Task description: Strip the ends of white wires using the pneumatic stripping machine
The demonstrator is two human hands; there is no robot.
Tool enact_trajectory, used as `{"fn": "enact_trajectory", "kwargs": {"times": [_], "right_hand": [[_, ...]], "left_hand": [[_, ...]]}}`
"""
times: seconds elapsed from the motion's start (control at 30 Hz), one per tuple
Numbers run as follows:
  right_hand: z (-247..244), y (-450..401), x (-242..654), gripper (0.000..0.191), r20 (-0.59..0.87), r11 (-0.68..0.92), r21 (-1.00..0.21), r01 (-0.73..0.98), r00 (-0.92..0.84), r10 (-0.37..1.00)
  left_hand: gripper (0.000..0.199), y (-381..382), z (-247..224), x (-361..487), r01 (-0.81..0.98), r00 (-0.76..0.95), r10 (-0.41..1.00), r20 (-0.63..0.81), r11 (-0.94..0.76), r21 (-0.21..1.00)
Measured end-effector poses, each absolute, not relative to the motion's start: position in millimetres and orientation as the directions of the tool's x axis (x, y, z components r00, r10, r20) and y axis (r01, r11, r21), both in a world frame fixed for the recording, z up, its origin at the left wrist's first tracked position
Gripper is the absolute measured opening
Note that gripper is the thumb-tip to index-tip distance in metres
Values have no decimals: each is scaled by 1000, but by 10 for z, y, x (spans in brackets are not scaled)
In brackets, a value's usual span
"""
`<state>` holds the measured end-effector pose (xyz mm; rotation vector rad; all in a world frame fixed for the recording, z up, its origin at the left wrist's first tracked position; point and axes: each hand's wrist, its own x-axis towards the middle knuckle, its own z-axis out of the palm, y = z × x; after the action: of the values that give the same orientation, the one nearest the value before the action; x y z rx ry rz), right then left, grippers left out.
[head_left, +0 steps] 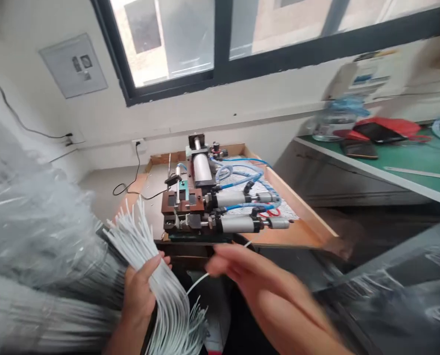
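I have the left hand (140, 296) at seven o'clock, its grip wrapped around a bundle of white wires (168, 291). At five o'clock the right hand (238, 271) is blurred, thumb and fingers drawn together on a single white wire (198, 283) — its lower end reaches the bundle. Mid-view, a machine (203, 170) sits on the wooden surface (297, 238); a green surface (423, 157) lies at three o'clock.

A wooden table (310, 237) with a raised edge – on it, a machine (229, 198) and a white sheet (287, 210). At right, a green table (426, 154) – carrying a jar (332, 125), something red (408, 126), a dark flat object (358, 149) and a pale strip (423, 172).
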<state>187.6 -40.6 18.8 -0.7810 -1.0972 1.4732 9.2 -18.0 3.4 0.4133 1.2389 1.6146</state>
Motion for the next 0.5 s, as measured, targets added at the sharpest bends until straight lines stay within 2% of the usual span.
{"fn": "enact_trajectory", "kwargs": {"times": [0.1,0.17,0.2,0.27,0.37,0.43,0.5], "right_hand": [[-131,-201,1491,50,160,-30,-910,-413,-417,895],[-413,-207,1240,51,104,-154,-931,-331,-644,758],[-535,-240,1141,50,57,-205,-937,-283,-703,709],[-707,-326,1010,51,-2,-241,-943,-228,-723,691],[-782,-424,945,52,-42,-277,-931,-238,-683,729],[-744,-437,950,51,-40,-292,-921,-258,-683,729],[-664,-396,974,48,16,-239,-924,-298,-657,754]], "left_hand": [[15,-206,51,118,-515,-421,866,-270,17,857],[16,-205,18,116,-518,-423,866,-267,11,855],[16,-206,-10,108,-523,-417,867,-274,18,852],[14,-218,-76,81,-542,-380,875,-300,52,839],[11,-260,-163,34,-568,-274,899,-340,134,812],[11,-287,-196,10,-567,-216,912,-349,174,805],[9,-301,-206,1,-555,-199,923,-329,171,814]]}}
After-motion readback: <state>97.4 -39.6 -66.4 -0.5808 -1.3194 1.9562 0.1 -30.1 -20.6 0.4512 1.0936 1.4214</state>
